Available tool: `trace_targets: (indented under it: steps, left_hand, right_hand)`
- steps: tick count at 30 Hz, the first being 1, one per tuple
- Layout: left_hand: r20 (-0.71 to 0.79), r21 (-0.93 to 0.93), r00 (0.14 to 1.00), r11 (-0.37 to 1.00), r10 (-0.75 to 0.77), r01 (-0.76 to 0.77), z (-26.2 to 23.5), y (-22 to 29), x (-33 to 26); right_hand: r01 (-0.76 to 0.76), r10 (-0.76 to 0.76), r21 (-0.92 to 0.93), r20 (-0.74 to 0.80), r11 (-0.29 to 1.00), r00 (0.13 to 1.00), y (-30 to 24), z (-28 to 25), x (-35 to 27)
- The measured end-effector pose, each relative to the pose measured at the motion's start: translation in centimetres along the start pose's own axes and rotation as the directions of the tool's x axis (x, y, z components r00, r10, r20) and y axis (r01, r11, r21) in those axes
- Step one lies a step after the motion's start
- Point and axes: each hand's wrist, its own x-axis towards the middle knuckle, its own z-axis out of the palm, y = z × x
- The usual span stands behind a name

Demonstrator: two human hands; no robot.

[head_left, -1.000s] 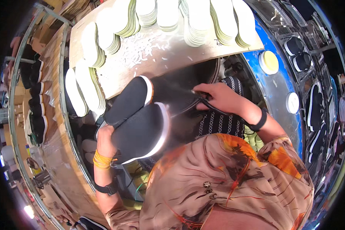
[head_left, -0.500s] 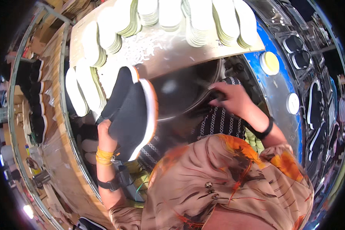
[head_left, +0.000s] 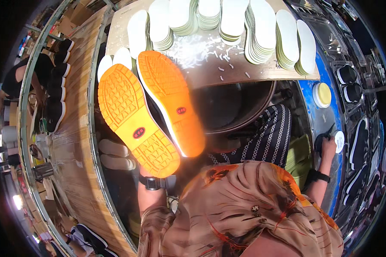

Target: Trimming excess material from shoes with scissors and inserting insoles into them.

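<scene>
A pair of black shoes with white edges hangs over my lap, the orange treaded soles facing up. The left shoe (head_left: 131, 120) and right shoe (head_left: 169, 92) lie side by side at a slant. My left hand (head_left: 144, 172) is mostly hidden behind the soles, gripping the pair from below. Far to the right, my right hand (head_left: 328, 147) is closed around a small dark thing (head_left: 319, 142) that I cannot make out. It rests on the blue-edged metal table, against a round white tub or lid (head_left: 339, 141).
Stacks of white insoles (head_left: 261, 34) stand on a board (head_left: 253, 76) with white scraps. Below it sits a large dark basin (head_left: 236, 124). A yellow-topped tub (head_left: 322, 95) stands at right. More black shoes line a wooden table (head_left: 77, 128) at left, where another person (head_left: 23, 77) is.
The shoes have turned from side-on to soles up. My right hand has moved from over the basin rightward to the white tub. The whole view has shifted somewhat.
</scene>
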Motion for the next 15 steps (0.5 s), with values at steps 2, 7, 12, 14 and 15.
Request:
trace_targets:
  steps: [2, 7, 12, 14, 15]
  left_hand:
    - [-0.002, -0.019, 0.999, 0.999, -0.046, 0.046, -0.1, 0.1, -0.9]
    - [0.017, -0.075, 0.992, 0.990, -0.122, 0.123, 0.2, 1.3, -3.3]
    - [0.073, -0.159, 0.986, 0.974, -0.149, 0.159, 2.9, 2.2, 0.7]
    - [0.112, -0.205, 0.987, 0.969, -0.115, 0.136, 4.3, 3.5, 2.8]
    - [0.169, -0.100, 0.985, 0.995, 0.034, -0.017, 5.4, 4.7, 3.3]
  right_hand:
    - [0.037, -0.031, -0.128, 0.050, 0.991, 0.998, -1.0, -1.0, 1.0]
    - [0.278, -0.297, 0.214, 0.065, 0.936, 0.953, -10.2, -5.8, -0.6]
    - [0.377, -0.847, 0.819, 0.228, 0.434, 0.481, -25.4, -10.8, -10.6]
    - [0.449, -0.959, 0.880, 0.027, 0.156, 0.281, -28.6, -10.6, -14.0]
    - [0.521, -0.940, 0.831, 0.008, 0.196, 0.341, -29.4, -8.8, -15.7]
